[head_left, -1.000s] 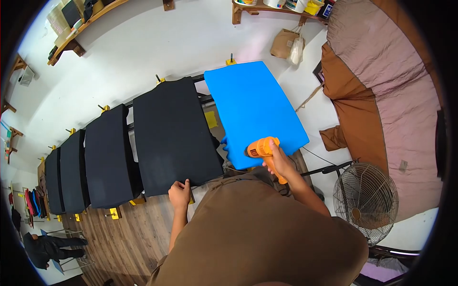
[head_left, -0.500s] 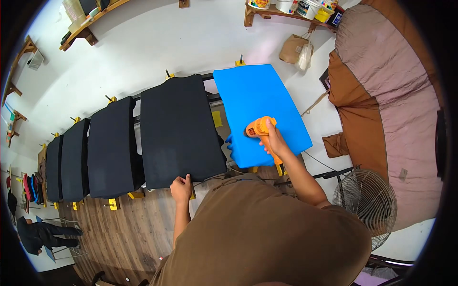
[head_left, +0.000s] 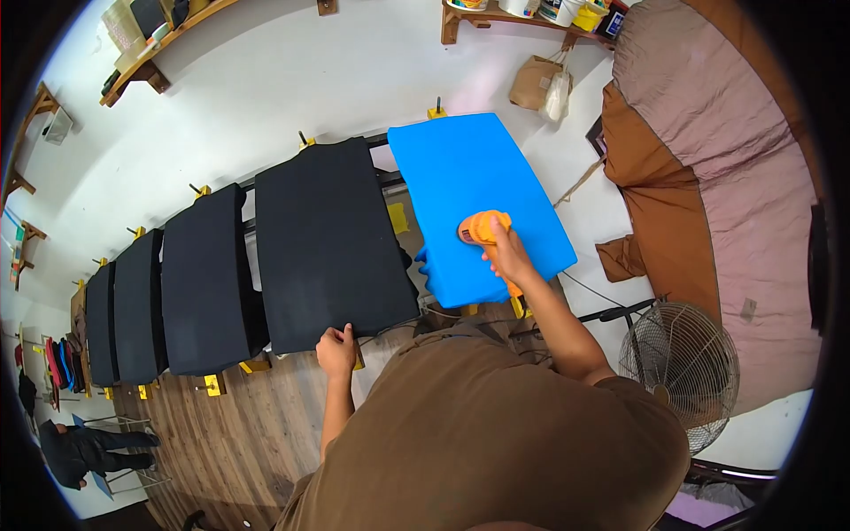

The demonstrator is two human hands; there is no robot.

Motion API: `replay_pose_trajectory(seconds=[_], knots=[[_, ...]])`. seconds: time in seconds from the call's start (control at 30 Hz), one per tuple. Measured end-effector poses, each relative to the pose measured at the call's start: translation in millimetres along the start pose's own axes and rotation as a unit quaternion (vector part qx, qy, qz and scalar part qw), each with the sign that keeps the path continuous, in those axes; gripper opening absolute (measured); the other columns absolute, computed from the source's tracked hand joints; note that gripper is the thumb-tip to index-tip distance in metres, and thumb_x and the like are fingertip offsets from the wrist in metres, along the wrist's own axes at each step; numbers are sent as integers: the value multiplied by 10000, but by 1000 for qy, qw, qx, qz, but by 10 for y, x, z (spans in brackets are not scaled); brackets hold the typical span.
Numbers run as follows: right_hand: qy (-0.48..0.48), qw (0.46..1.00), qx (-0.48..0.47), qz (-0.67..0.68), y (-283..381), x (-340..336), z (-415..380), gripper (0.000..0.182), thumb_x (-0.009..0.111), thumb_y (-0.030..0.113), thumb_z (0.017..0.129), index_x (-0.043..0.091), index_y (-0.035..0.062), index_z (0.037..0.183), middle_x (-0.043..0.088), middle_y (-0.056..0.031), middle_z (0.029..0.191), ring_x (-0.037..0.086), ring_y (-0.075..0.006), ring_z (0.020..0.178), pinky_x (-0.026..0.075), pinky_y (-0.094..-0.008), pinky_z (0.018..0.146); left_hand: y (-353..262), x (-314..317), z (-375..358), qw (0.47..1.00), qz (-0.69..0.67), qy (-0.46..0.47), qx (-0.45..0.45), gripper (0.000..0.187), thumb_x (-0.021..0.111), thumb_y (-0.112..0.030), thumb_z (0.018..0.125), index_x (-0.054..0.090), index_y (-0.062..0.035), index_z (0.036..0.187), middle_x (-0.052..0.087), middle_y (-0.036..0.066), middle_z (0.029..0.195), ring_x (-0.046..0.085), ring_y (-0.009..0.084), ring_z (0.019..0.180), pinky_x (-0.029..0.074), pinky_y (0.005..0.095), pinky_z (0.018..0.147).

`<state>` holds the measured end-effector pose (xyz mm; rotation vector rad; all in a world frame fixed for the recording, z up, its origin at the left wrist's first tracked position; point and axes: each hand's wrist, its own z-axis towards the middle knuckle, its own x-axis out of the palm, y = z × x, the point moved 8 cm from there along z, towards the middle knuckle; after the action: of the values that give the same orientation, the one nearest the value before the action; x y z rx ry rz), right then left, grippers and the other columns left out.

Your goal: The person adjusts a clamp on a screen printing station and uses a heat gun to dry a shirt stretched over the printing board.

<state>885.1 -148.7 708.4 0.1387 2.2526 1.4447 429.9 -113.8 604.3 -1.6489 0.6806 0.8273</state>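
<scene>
My right hand (head_left: 508, 254) is wrapped around the handle of an orange heat gun (head_left: 482, 227). Its nozzle points left, above blue fabric (head_left: 460, 164) stretched over a flat board; the gap between them is hard to judge. At the near edge of the neighbouring board, my left hand (head_left: 336, 350) has its fingers curled against the black fabric (head_left: 332, 239) that covers it. The thumb lies along the edge, and part of the grip is hidden. Bunched blue cloth (head_left: 423, 265) hangs at the blue board's left side.
More black-covered boards (head_left: 202, 274) continue leftward in a row with yellow clamps (head_left: 212, 385). A wire-caged fan (head_left: 680, 376) stands at right, near a brown and pink cover (head_left: 708, 177). Tubs (head_left: 558, 11) sit on a wall shelf. Another person (head_left: 93, 451) is at far left.
The heat gun has shifted slightly right and farther away over the blue fabric. My left hand stays at the black board's edge. The whole view has tilted a little.
</scene>
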Motion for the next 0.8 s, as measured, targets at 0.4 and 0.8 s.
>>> replay_pose_trajectory(seconds=[0.4,0.8], knots=[[23,995,66,73,-393,-161,-772,791,380,738,1014,616,27,1266,652,-81,772,549,-126,516,456,-290,447,-17,46,22,1000,7,14,5,463,783,-412,899,632,-32,683,683,171,663,694,361,662,545,443,695],[-13,996,-57,69,-361,-457,-920,727,431,657,1038,537,59,1436,693,-76,869,603,-138,586,488,-291,524,58,44,83,999,-8,-40,-8,500,805,-427,888,613,-22,665,635,118,584,608,223,541,523,394,631]])
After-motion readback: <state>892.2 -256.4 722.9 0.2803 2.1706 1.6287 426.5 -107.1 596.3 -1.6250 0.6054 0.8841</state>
